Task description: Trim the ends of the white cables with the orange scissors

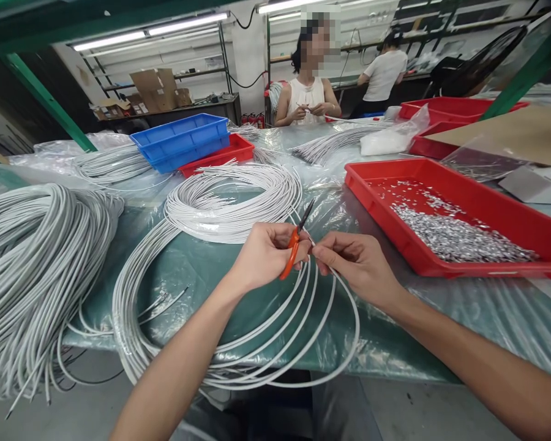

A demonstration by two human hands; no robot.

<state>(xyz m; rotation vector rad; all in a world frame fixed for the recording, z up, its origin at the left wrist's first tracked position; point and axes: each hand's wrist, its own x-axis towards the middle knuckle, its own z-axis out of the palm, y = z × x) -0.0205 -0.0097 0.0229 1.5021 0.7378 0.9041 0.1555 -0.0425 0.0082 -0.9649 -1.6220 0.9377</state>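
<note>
My left hand [269, 254] is closed around a pair of orange-handled scissors [292, 250], whose dark blades point up and away. Close beside it, my right hand [356, 260] pinches a white cable [351, 294] near its end. The fingertips of both hands almost meet at that end, and the small detail between them is hidden. Below my hands, several loops of this cable spread from a loose coil [135, 300] on the table. A second, tighter coil of white cable [234, 211] lies just beyond my left hand.
At the right, a red tray [381, 226] holds many small shiny metal pieces [463, 236]. A large cable bundle [32, 263] hangs over the table's left edge. Behind are a blue tray [179, 141], a smaller red tray [241, 147] and a plastic bag [390, 141]. A person [307, 98] sits opposite.
</note>
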